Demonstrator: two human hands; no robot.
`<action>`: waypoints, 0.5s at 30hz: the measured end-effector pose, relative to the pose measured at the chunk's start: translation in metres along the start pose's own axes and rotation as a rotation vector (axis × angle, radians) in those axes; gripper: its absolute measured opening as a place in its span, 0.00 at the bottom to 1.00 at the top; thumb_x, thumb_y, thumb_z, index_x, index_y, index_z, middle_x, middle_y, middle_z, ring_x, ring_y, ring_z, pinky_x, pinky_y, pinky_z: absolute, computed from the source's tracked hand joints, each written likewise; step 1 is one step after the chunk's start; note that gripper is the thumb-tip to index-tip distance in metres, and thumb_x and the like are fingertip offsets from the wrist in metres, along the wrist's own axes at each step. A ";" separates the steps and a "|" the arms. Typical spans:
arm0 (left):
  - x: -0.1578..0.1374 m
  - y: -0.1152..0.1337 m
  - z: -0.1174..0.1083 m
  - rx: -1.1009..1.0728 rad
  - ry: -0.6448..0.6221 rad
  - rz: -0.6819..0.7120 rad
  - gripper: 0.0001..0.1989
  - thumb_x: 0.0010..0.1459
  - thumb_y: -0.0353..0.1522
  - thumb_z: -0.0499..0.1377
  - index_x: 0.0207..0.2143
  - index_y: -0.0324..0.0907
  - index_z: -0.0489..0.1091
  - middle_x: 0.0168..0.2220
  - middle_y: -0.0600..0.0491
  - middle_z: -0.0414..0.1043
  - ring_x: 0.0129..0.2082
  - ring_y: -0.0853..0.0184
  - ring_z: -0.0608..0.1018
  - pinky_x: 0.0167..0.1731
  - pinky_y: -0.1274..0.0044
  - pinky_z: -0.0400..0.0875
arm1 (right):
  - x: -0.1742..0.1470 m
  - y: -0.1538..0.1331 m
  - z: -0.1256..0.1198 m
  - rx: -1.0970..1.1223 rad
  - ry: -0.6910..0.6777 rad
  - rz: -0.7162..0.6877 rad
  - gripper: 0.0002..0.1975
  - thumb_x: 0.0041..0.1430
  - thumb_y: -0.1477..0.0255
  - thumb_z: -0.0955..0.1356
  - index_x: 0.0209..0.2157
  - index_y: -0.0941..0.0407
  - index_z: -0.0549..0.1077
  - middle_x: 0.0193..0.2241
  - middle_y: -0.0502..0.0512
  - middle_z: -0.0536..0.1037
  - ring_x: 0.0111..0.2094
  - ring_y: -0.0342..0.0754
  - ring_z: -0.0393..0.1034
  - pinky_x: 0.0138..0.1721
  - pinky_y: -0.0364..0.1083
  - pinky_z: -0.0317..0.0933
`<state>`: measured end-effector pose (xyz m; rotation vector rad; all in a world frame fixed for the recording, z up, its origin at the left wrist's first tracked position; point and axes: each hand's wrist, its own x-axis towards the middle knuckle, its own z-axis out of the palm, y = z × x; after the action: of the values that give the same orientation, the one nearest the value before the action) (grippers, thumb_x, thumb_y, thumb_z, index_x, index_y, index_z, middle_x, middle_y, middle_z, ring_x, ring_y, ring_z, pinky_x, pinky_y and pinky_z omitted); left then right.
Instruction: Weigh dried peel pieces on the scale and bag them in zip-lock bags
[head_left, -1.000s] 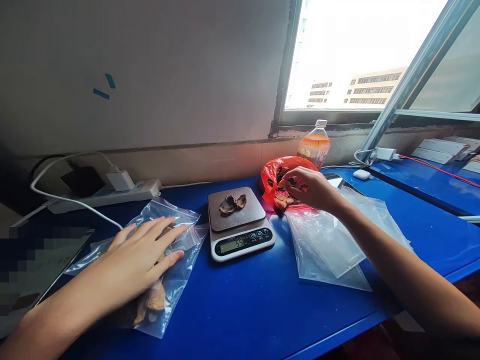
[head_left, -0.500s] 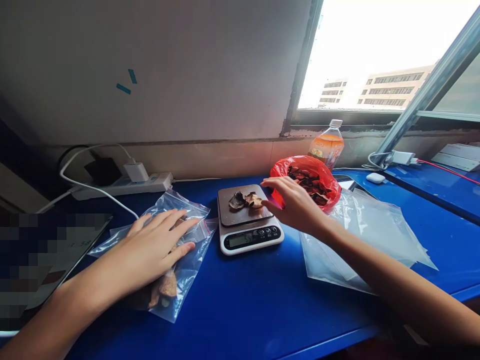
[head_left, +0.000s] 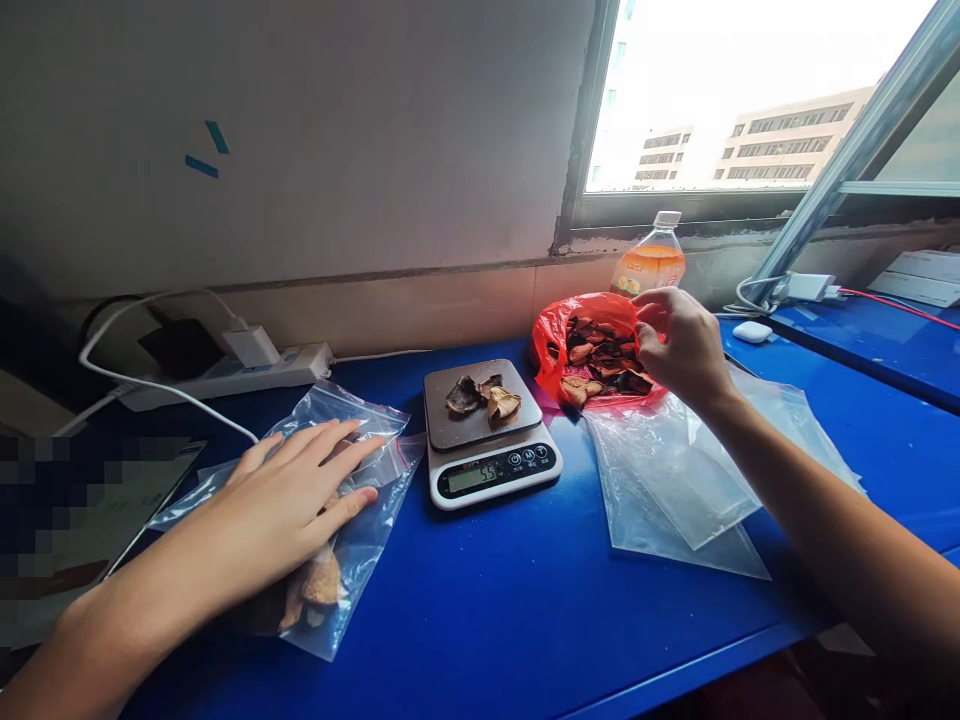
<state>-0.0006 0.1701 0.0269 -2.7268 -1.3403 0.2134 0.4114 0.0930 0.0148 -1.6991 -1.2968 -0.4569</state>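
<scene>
My left hand (head_left: 300,490) lies flat, fingers spread, on a clear zip bag (head_left: 367,570) holding brown dried pieces, partly hidden beneath the palm. At the right rim of a red plastic bag (head_left: 551,345), my right hand (head_left: 686,340) is held with curved fingers and the thumb apart from them. I see nothing between these fingers; whether they touch the bag, I cannot tell. Dark and brown dried slices (head_left: 600,350) fill the red bag. Between my hands stands a digital kitchen scale (head_left: 495,470), its display lit, with a few dried slices (head_left: 502,405) on the plate.
Flat clear plastic bags (head_left: 675,490) lie under my right forearm. Behind the red bag stands an orange drink bottle (head_left: 652,260). A power strip (head_left: 300,370) with cables is at the back left, a white earbud case (head_left: 752,332) at the back right.
My right hand has moved from beside the scale plate rightward to the red bag's right side. My left hand remains on the zip bag. The camera view has shifted slightly.
</scene>
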 end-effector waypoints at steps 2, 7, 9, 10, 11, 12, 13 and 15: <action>0.000 0.001 -0.001 0.038 -0.007 -0.007 0.27 0.63 0.41 0.49 0.64 0.51 0.62 0.66 0.48 0.60 0.66 0.49 0.60 0.63 0.50 0.51 | -0.001 0.004 0.005 -0.015 -0.038 -0.013 0.13 0.46 0.81 0.64 0.34 0.54 0.73 0.33 0.56 0.74 0.33 0.50 0.70 0.38 0.52 0.67; 0.003 -0.002 0.004 0.032 0.000 -0.001 0.27 0.63 0.41 0.49 0.64 0.52 0.61 0.66 0.51 0.60 0.66 0.52 0.61 0.63 0.53 0.51 | -0.003 0.006 0.011 -0.054 -0.105 -0.022 0.12 0.44 0.83 0.63 0.28 0.54 0.72 0.29 0.55 0.75 0.31 0.50 0.70 0.36 0.51 0.65; 0.005 -0.004 0.007 0.005 0.008 0.004 0.27 0.63 0.42 0.48 0.64 0.53 0.62 0.66 0.51 0.60 0.66 0.51 0.61 0.64 0.52 0.50 | -0.004 0.007 0.012 -0.075 -0.091 -0.011 0.12 0.44 0.83 0.62 0.27 0.54 0.73 0.28 0.55 0.76 0.31 0.50 0.70 0.36 0.51 0.64; 0.004 -0.005 0.007 0.002 0.012 0.005 0.27 0.63 0.42 0.48 0.64 0.53 0.62 0.66 0.51 0.60 0.66 0.51 0.60 0.64 0.51 0.49 | -0.004 0.008 0.012 -0.081 -0.084 -0.008 0.12 0.45 0.82 0.63 0.28 0.54 0.73 0.29 0.55 0.76 0.30 0.51 0.70 0.36 0.51 0.64; 0.002 -0.005 0.007 0.005 0.023 0.007 0.27 0.63 0.42 0.47 0.64 0.54 0.62 0.67 0.52 0.59 0.67 0.51 0.59 0.64 0.51 0.48 | -0.004 0.010 0.013 -0.082 -0.081 -0.007 0.11 0.47 0.81 0.63 0.28 0.54 0.74 0.30 0.56 0.77 0.30 0.51 0.70 0.36 0.51 0.65; -0.002 -0.005 0.006 0.013 0.050 0.010 0.27 0.63 0.42 0.47 0.63 0.54 0.63 0.67 0.52 0.59 0.68 0.51 0.57 0.64 0.50 0.47 | -0.004 0.011 0.013 -0.079 -0.083 -0.008 0.10 0.48 0.80 0.63 0.29 0.54 0.74 0.31 0.56 0.77 0.30 0.51 0.70 0.36 0.51 0.65; -0.007 -0.004 0.003 0.018 0.091 0.020 0.26 0.63 0.42 0.48 0.63 0.55 0.64 0.67 0.53 0.59 0.69 0.51 0.56 0.64 0.49 0.45 | -0.004 0.013 0.014 -0.071 -0.097 -0.016 0.09 0.50 0.78 0.64 0.30 0.54 0.75 0.32 0.57 0.78 0.31 0.51 0.71 0.36 0.51 0.65; -0.021 -0.002 -0.002 -0.015 0.200 0.042 0.24 0.62 0.42 0.51 0.60 0.58 0.66 0.67 0.55 0.59 0.69 0.52 0.55 0.65 0.51 0.45 | -0.004 0.015 0.015 -0.058 -0.146 -0.035 0.08 0.52 0.76 0.65 0.32 0.54 0.76 0.34 0.57 0.79 0.33 0.52 0.73 0.38 0.51 0.66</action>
<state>-0.0144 0.1548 0.0313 -2.7049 -1.2363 -0.0662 0.4196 0.1029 -0.0020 -1.7874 -1.4322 -0.4003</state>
